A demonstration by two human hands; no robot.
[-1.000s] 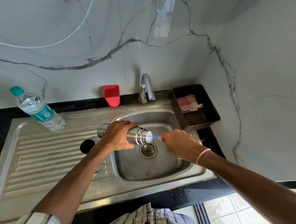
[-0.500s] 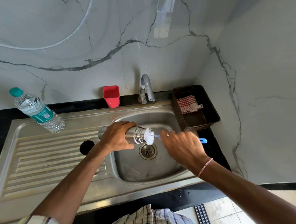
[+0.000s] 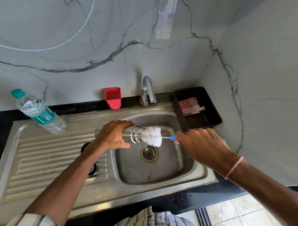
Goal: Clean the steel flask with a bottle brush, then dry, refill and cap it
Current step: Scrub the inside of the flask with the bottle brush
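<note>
My left hand (image 3: pixel 113 134) grips the steel flask (image 3: pixel 132 134), which lies on its side over the sink basin (image 3: pixel 159 172) with its mouth pointing right. The bottle brush (image 3: pixel 153 136) has white bristles and a blue handle. Most of the bristle head sticks out of the flask's mouth. My right hand (image 3: pixel 201 145) grips the brush handle to the right of the flask. The flask's black cap (image 3: pixel 85 146) lies on the drainboard, partly hidden behind my left forearm.
A plastic water bottle (image 3: pixel 38 112) with a green cap lies on the drainboard's back left. A red cup (image 3: pixel 113 98) and the tap (image 3: pixel 148 91) stand behind the basin. A dark basket (image 3: pixel 198 109) at the right holds a red checked cloth (image 3: pixel 189 106).
My right hand has pulled the brush to the right, out of the flask. One second ago only the bristle tip showed at the mouth. The flask stays in place.
</note>
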